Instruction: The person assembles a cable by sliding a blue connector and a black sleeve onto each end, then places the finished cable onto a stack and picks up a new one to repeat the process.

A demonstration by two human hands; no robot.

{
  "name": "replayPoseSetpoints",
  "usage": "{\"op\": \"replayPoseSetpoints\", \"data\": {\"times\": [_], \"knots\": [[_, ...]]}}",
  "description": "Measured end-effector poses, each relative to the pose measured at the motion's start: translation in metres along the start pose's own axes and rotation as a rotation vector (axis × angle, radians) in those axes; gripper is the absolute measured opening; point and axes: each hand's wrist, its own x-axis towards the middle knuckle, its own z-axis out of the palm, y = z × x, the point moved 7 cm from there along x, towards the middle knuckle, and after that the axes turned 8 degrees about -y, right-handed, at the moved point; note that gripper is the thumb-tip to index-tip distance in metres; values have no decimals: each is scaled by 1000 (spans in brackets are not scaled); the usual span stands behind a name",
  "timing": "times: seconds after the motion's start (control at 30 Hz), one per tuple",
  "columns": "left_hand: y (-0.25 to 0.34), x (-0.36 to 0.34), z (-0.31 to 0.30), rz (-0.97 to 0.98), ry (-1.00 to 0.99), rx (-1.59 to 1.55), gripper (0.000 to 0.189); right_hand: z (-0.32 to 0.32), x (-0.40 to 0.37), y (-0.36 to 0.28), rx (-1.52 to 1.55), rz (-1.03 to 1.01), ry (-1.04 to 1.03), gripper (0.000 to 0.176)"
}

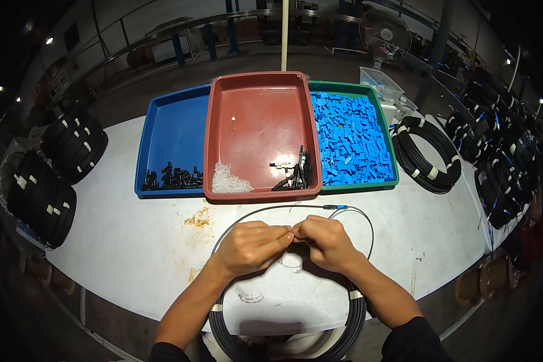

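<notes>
My left hand (253,246) and my right hand (324,241) meet at the fingertips above the white table. Both are closed in a pinch, and whatever lies between the fingers is too small or hidden to name. Under my forearms lies a coil of black cable (356,314) with whitish tape bands, at the table's near edge. A loop of its cable arches beyond my hands and carries a black and blue connector (335,207).
Ahead on the table (133,241) stand a blue tray (178,130) with black parts, a red tray (259,120) with clear and black pieces, and a green tray (387,142) full of blue pieces. Black cable coils (431,175) lie right and left.
</notes>
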Motion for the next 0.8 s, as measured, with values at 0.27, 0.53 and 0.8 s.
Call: {"op": "replayPoseSetpoints", "data": {"times": [0.27, 0.53, 0.8], "knots": [[-28, -12, 5, -483, 13, -436, 15, -4, 5, -19, -218, -197, 17, 22], [-7, 4, -2, -170, -37, -126, 15, 1, 0, 9, 134, 166, -9, 16], [-29, -11, 4, -625, 58, -540, 10, -7, 5, -21, -234, -200, 8, 17]]}}
